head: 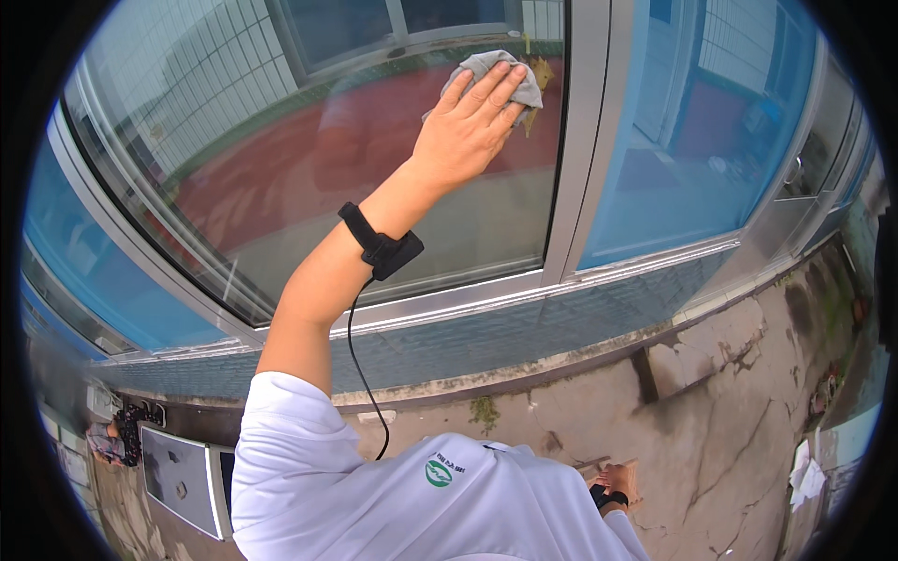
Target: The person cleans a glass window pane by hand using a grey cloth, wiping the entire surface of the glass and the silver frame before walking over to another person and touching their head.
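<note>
My left hand (pixel 466 133) is spread flat on a crumpled grey cloth (pixel 491 77), pressing it against the upper right of a large window pane (pixel 351 175). A torn yellowish patch (pixel 540 73) shows on the glass beside the cloth. On the left wrist is a black strap with a small box and a black cable (pixel 365 379). Low at my side, my right hand (pixel 617 479), also with a black wrist strap, is beside a tan object (pixel 635 484). Its fingers are partly hidden, and whether it grips anything cannot be told.
The metal window frame (pixel 589 140) borders a blue-covered pane (pixel 673 175) on the right. Below runs a tiled wall ledge (pixel 491 336) above cracked concrete ground (pixel 701 449). At lower left are a grey framed panel (pixel 179 484) and another person (pixel 109 442). White crumpled material (pixel 805 477) lies far right.
</note>
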The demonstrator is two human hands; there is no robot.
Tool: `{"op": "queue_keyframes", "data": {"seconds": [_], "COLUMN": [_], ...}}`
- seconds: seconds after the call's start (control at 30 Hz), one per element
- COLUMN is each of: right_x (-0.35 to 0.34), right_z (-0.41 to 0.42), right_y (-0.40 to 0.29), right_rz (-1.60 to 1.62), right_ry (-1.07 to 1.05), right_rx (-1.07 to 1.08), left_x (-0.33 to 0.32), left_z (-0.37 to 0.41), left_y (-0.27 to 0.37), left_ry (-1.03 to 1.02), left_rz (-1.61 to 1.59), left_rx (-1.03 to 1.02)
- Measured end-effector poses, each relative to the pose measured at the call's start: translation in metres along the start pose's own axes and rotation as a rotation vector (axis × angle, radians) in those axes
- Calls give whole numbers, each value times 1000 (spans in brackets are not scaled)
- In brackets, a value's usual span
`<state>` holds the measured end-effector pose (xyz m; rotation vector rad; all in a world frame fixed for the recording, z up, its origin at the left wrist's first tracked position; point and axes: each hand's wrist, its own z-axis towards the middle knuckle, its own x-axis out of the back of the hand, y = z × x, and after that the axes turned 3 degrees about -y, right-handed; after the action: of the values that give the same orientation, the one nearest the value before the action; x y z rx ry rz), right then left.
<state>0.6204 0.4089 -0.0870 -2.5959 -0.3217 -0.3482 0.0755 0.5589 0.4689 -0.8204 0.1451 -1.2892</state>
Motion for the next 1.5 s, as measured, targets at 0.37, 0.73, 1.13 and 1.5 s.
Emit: {"op": "queue_keyframes", "data": {"seconds": [0.37,0.73,1.13,1.5], "right_x": [8,25,-12,-184], "right_z": [-21,-10,-25,-254], "right_y": [32,-30,-140,-273], "right_rz": [108,-73,-50,-35], "right_ry": [3,-6,-179,-1130], "right_rx": [-24,212,542,756], "left_x": [-52,-49,48,102], "left_z": [-98,-193,-300,-247], "left_y": [106,110,16,139], "left_ry": [-286,-443,-645,-312], "left_rz": [-180,-281,-283,-896], "left_rx": [-176,-345,-223,10]}}
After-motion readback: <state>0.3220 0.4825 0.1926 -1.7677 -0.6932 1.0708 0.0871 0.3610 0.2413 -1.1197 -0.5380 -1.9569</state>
